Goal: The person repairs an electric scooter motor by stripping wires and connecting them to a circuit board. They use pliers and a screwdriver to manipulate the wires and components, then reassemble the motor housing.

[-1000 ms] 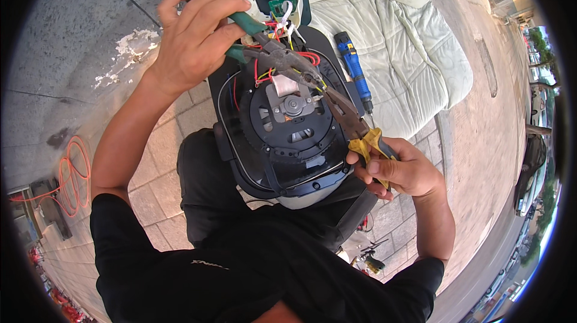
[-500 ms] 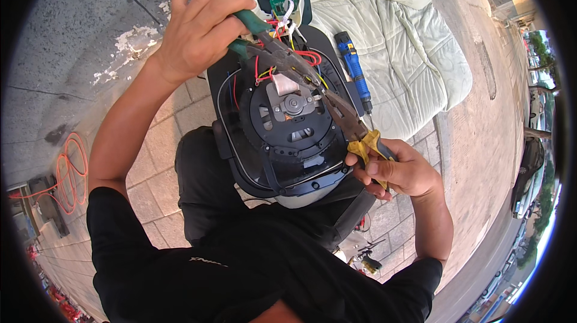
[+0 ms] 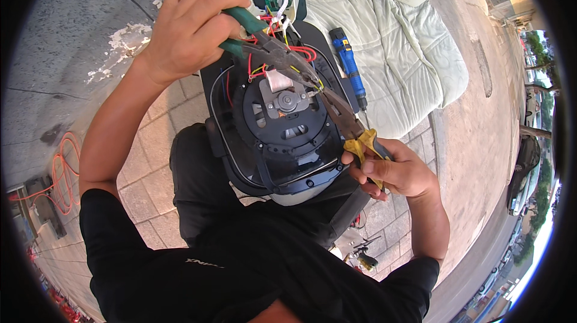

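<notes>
Head view: the left hand (image 3: 192, 28) is closed around the green grips of a pair of long-nose pliers (image 3: 273, 52), whose tips reach down and to the right into the bundle of red, yellow and white wires (image 3: 282, 61) just below that hand. The right hand (image 3: 390, 169) is closed around the yellow grips of a second pair of pliers (image 3: 348, 124), its dark nose running up and to the left so that both tools meet at the same spot on the wiring, between the two hands.

Against the picture a second ago, the left hand has slid a little lower and nearer the wires, and the two noses now stand closer together; the right hand has barely shifted. I judge that the grip on one lead is tightening rather than being let go.

The wires belong to an opened black appliance (image 3: 276, 136) with a round motor housing (image 3: 287, 103), which rests on the person's lap below the left hand and left of the right. Beyond the right hand a blue screwdriver (image 3: 348, 64) lies on a pale green quilt (image 3: 415, 52). Left of the left arm, orange cable (image 3: 63, 172) lies on the pavement (image 3: 144, 160).
</notes>
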Available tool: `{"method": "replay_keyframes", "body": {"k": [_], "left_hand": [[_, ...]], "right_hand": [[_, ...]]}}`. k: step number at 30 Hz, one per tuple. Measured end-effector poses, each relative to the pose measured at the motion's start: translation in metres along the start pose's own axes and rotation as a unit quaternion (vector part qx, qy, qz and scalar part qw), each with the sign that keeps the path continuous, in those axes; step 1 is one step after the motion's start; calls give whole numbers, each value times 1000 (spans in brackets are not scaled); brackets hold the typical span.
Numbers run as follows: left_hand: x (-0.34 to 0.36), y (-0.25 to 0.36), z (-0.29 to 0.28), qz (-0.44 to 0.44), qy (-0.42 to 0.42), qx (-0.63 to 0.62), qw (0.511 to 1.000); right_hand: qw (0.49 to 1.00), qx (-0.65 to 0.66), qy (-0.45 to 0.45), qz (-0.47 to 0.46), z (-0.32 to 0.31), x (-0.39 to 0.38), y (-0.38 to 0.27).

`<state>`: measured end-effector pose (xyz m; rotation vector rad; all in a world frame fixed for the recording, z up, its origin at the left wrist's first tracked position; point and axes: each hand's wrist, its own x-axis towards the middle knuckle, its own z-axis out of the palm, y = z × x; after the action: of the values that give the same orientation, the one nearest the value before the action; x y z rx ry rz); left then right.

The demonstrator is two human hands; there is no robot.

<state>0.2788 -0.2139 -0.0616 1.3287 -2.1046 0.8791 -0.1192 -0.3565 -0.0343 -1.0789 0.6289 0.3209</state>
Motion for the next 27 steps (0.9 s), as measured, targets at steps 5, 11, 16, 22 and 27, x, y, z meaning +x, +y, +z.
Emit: {"method": "replay_keyframes", "body": {"k": [5,11,16,22,27], "left_hand": [[4,7,-7,-4,7,22,1000],[13,17,-15,-2,-24,74,997],[12,0,-9,21,-86,42,995],[32,-6,-9,41,-121,32,991],[35,-11,-6,39,-137,30,989]], "right_hand": [[1000,16,5,-9,1,-1,5],[1000,5,5,-11,7,-1,4],[999,-10,33,9,22,0,1],[998,-25,56,13,29,-1,0],[997,-52,63,-1,34,-4,-4]]}}
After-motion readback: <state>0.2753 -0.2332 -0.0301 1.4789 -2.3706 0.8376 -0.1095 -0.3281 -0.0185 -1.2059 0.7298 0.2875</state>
